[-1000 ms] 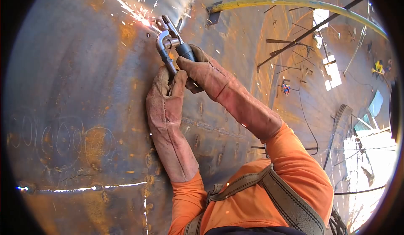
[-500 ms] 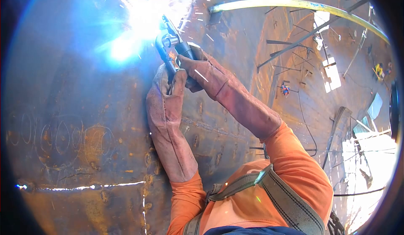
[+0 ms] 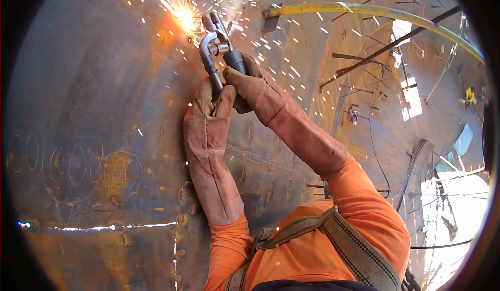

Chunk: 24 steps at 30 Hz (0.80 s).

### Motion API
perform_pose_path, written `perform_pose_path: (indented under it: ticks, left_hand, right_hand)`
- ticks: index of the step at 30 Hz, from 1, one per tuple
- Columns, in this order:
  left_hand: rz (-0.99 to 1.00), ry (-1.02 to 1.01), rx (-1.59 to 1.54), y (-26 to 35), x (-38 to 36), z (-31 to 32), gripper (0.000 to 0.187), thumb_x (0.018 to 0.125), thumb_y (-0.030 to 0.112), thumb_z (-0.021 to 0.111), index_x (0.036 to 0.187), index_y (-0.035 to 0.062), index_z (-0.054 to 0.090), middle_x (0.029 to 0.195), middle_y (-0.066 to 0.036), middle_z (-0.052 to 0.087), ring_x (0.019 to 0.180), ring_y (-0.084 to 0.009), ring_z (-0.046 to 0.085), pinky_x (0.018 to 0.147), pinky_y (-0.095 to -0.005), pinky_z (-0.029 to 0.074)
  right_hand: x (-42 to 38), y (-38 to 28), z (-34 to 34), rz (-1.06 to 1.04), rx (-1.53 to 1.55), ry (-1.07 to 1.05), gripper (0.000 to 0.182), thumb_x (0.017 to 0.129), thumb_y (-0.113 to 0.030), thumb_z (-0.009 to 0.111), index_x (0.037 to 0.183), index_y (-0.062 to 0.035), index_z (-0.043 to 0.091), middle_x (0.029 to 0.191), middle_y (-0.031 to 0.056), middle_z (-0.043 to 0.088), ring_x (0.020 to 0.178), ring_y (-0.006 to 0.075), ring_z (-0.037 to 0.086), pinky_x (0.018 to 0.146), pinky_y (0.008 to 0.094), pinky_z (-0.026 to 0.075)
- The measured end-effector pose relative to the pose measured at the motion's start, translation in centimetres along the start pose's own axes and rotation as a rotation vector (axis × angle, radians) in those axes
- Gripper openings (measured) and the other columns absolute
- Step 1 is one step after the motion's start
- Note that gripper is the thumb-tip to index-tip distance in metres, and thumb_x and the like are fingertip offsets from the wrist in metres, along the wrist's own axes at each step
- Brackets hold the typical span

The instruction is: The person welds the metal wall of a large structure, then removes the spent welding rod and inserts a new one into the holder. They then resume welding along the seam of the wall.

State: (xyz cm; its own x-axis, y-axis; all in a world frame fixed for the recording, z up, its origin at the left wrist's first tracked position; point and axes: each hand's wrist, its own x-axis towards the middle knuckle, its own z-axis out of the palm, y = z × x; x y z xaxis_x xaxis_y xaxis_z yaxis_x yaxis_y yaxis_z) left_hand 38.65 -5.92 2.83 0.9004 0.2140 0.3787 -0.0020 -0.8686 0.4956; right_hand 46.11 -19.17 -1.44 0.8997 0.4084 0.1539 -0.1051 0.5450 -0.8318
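Observation:
Both my hands wear long reddish leather gloves over orange sleeves. My left hand point(image 3: 209, 108) is closed on the lower part of a metal clamp tool point(image 3: 209, 48), its thumb and fingers pinching the lever. Around the dark handle of the same tool, my right hand point(image 3: 249, 85) is wrapped from the right side. The tool's jaws point up toward a glowing orange spot point(image 3: 185, 18) on the steel plate point(image 3: 104, 98), where sparks fly out. Any rod in the jaws is too hard to make out.
A yellow curved hose or pipe point(image 3: 359, 7) crosses the upper right. Metal bars point(image 3: 388, 46) stick out beyond it. A bright slit point(image 3: 99, 228) runs along the plate at lower left. Small distant figures point(image 3: 470, 96) show at far right.
The intense blue-white glare has shrunk to a small orange glow with sparks. The clamp tool and my hands have shifted slightly right; both hands keep their grip.

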Motion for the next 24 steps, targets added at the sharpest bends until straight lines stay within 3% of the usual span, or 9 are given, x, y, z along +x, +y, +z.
perform_pose_path:
  ticks: [2, 9, 10, 11, 13, 17, 19, 23, 24]
  left_hand:
    - [0.015, -0.006, -0.005, -0.3, 0.2, 0.1, 0.05, 0.11, 0.039, 0.07, 0.151, 0.0115, 0.066, 0.121, -0.018, 0.079, 0.107, -0.0346, 0.077, 0.095, -0.0477, 0.06]
    - [-0.01, -0.001, -0.004, 1.0, -0.1, -0.2, 0.051, 0.111, 0.038, 0.07, 0.153, 0.0104, 0.065, 0.123, -0.019, 0.079, 0.109, -0.0336, 0.078, 0.098, -0.0467, 0.059]
    - [0.157, 0.109, 0.064, -2.2, 0.2, 1.0, 0.052, 0.11, 0.041, 0.064, 0.148, 0.0055, 0.068, 0.129, -0.016, 0.078, 0.114, -0.0346, 0.074, 0.103, -0.0458, 0.056]
    - [0.057, 0.052, -0.022, -0.5, 0.0, 0.5, 0.053, 0.11, 0.04, 0.065, 0.149, 0.0054, 0.068, 0.128, -0.016, 0.078, 0.114, -0.0339, 0.074, 0.102, -0.0455, 0.056]
    - [-0.072, -0.026, -0.032, 1.9, -0.3, -0.5, 0.055, 0.109, 0.04, 0.067, 0.151, 0.0055, 0.067, 0.123, -0.015, 0.078, 0.112, -0.0299, 0.075, 0.101, -0.0444, 0.056]
    - [0.059, 0.011, -0.128, 0.5, -0.1, 0.3, 0.054, 0.11, 0.039, 0.067, 0.152, 0.0051, 0.066, 0.122, -0.016, 0.078, 0.112, -0.0282, 0.074, 0.101, -0.0439, 0.056]
    - [-0.149, 0.064, 0.027, 1.6, -0.6, 0.1, 0.057, 0.109, 0.041, 0.074, 0.156, 0.0106, 0.065, 0.125, -0.017, 0.081, 0.112, -0.0321, 0.078, 0.1, -0.0454, 0.06]
    - [-0.196, 0.152, 0.111, 3.6, -2.0, 0.0, 0.067, 0.104, 0.047, 0.079, 0.154, 0.0052, 0.066, 0.122, -0.02, 0.081, 0.106, -0.0314, 0.079, 0.098, -0.0438, 0.06]
    - [-0.131, 0.195, 0.128, 1.3, -0.7, 0.8, 0.06, 0.106, 0.044, 0.078, 0.151, 0.0058, 0.068, 0.119, -0.018, 0.081, 0.103, -0.0296, 0.079, 0.096, -0.0423, 0.06]
  right_hand:
    - [1.1, 0.3, -0.8, 0.104, 0.031, -0.12, 0.064, 0.108, -0.044, 0.071, 0.164, -0.0181, 0.054, 0.102, -0.003, 0.069, 0.079, 0.0081, 0.063, 0.064, 0.0286, 0.051]
    - [1.1, -0.2, -0.5, 0.046, 0.026, -0.135, 0.057, 0.109, -0.046, 0.072, 0.157, -0.017, 0.059, 0.097, -0.0047, 0.067, 0.074, 0.0047, 0.059, 0.062, 0.0265, 0.048]
    - [0.8, -0.8, -0.3, 0.029, -0.003, -0.144, 0.055, 0.109, -0.046, 0.071, 0.155, -0.0167, 0.06, 0.095, -0.0049, 0.067, 0.073, 0.0042, 0.057, 0.061, 0.026, 0.047]
    - [1.8, 0.7, -0.6, -0.059, -0.043, -0.167, 0.054, 0.109, -0.046, 0.07, 0.153, -0.0167, 0.061, 0.094, -0.0056, 0.066, 0.071, 0.0038, 0.056, 0.061, 0.0256, 0.045]
    - [1.7, 0.6, -0.7, 0.045, 0.033, -0.139, 0.053, 0.109, -0.047, 0.071, 0.152, -0.0165, 0.062, 0.093, -0.0058, 0.066, 0.072, 0.0034, 0.056, 0.061, 0.0246, 0.045]
    - [1.7, 0.8, -0.3, 0.033, 0.016, -0.075, 0.054, 0.109, -0.046, 0.071, 0.153, -0.0162, 0.062, 0.093, -0.0041, 0.067, 0.069, 0.0042, 0.057, 0.059, 0.0245, 0.044]
    - [1.1, -0.1, -0.2, 0.061, 0.052, -0.066, 0.054, 0.109, -0.046, 0.071, 0.153, -0.0163, 0.062, 0.093, -0.0039, 0.067, 0.069, 0.0044, 0.057, 0.059, 0.0247, 0.044]
    - [-1.0, -4.1, 0.7, 0.182, 0.195, -0.034, 0.055, 0.109, -0.046, 0.071, 0.154, -0.0164, 0.062, 0.095, -0.0029, 0.069, 0.07, 0.0051, 0.059, 0.059, 0.0254, 0.045]
    - [-1.2, -4.3, 0.8, 0.217, 0.232, -0.025, 0.056, 0.108, -0.046, 0.071, 0.155, -0.0164, 0.062, 0.095, -0.0026, 0.069, 0.07, 0.0052, 0.06, 0.059, 0.0255, 0.045]
